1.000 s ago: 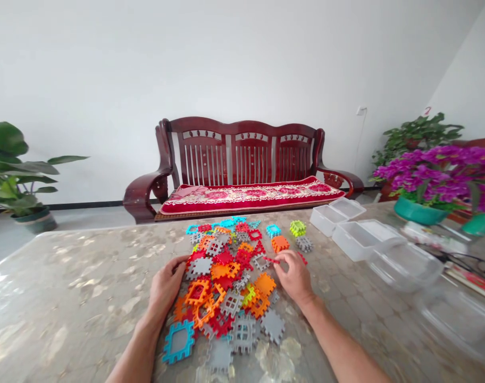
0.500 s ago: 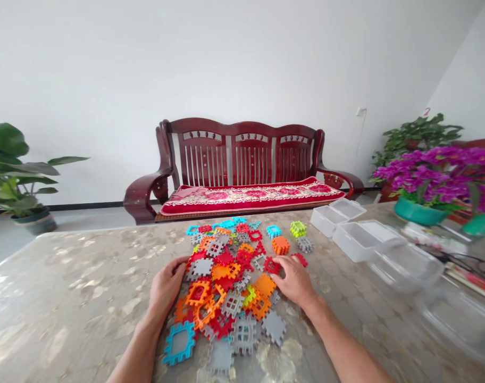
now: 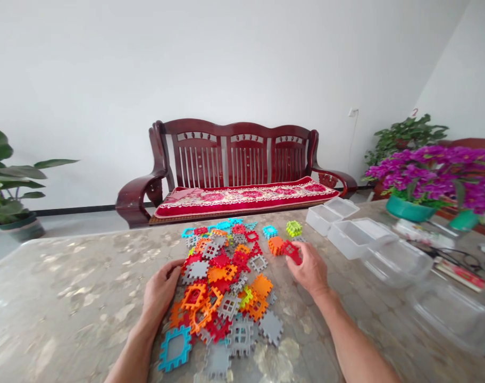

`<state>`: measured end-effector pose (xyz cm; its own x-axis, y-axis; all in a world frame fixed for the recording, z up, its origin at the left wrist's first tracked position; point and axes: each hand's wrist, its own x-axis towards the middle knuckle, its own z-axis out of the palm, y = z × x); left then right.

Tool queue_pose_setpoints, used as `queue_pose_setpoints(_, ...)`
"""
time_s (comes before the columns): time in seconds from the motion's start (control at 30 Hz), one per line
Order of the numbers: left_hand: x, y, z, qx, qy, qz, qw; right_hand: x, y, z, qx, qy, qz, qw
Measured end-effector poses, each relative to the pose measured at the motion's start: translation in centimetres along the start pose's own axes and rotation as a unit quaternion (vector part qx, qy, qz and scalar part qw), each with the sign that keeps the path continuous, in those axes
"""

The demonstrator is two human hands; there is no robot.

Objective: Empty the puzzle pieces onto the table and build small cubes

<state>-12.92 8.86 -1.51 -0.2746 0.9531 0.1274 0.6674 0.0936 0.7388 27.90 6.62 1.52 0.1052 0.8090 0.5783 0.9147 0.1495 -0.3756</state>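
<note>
A heap of notched plastic building tiles (image 3: 220, 274) in red, orange, grey, blue and lime covers the middle of the table. Between the thumb and fingers of my right hand (image 3: 311, 268) is a red window-patterned tile (image 3: 292, 252), to the right of the heap. Right beside it is a small stack of orange tiles (image 3: 276, 245). My left hand (image 3: 162, 284) lies at the heap's left edge, thumb apart from the loosely bent fingers, seemingly holding nothing. Behind the right hand are a blue stack (image 3: 270, 231) and a lime stack (image 3: 294, 229); a grey stack is mostly hidden.
Clear plastic boxes (image 3: 348, 239) with lids stand to the right on the patterned table (image 3: 86, 298). Farther right are purple flowers in a teal pot (image 3: 410, 209), glasses and a small red and white box (image 3: 460, 274). A wooden bench (image 3: 246, 154) is beyond the table.
My right hand has moved right, away from the heap, carrying the red tile to beside the orange stack. My left hand has stayed at the heap's edge. The view has shifted slightly.
</note>
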Motion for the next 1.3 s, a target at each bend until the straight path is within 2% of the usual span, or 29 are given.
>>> queue_pose_setpoints(0.1, -0.1, 0.1, -0.1, 0.006, 0.003, 0.001, 1.0, 0.4, 1.4, -0.8, -0.046, -0.018, 0.06, 0.997)
queue_pose_setpoints(0.3, 0.0, 0.1, -0.1, 0.007, 0.002, 0.005, 1.0, 0.5, 1.3, -1.1, -0.118, -0.153, 0.15, 0.97)
queue_pose_setpoints(0.7, 0.1, 0.1, 0.0, 0.015, -0.004, 0.005, 1.0, 0.2, 0.2, -1.0, -0.159, -0.207, 0.16, 0.952)
queue_pose_setpoints(0.97, -0.2, 0.5, -0.3, 0.019, 0.001, 0.004, 1.0, -0.1, 0.3, -0.3, -0.18, -0.203, 0.155, 0.95)
queue_pose_setpoints(1.1, -0.2, 0.4, -0.3, 0.014, 0.0, 0.011, 1.0, -0.1, 0.5, -0.4, -0.171, -0.17, 0.134, 0.961)
queue_pose_setpoints(1.23, -0.1, 0.2, 0.0, 0.008, -0.002, 0.002, 1.0, 0.3, -0.3, -0.9, -0.148, -0.084, 0.068, 0.983)
queue_pose_setpoints(1.3, 0.0, 0.2, 0.0, 0.006, -0.002, -0.004, 1.0, 0.5, -1.2, -0.7, -0.117, -0.072, 0.016, 0.99)
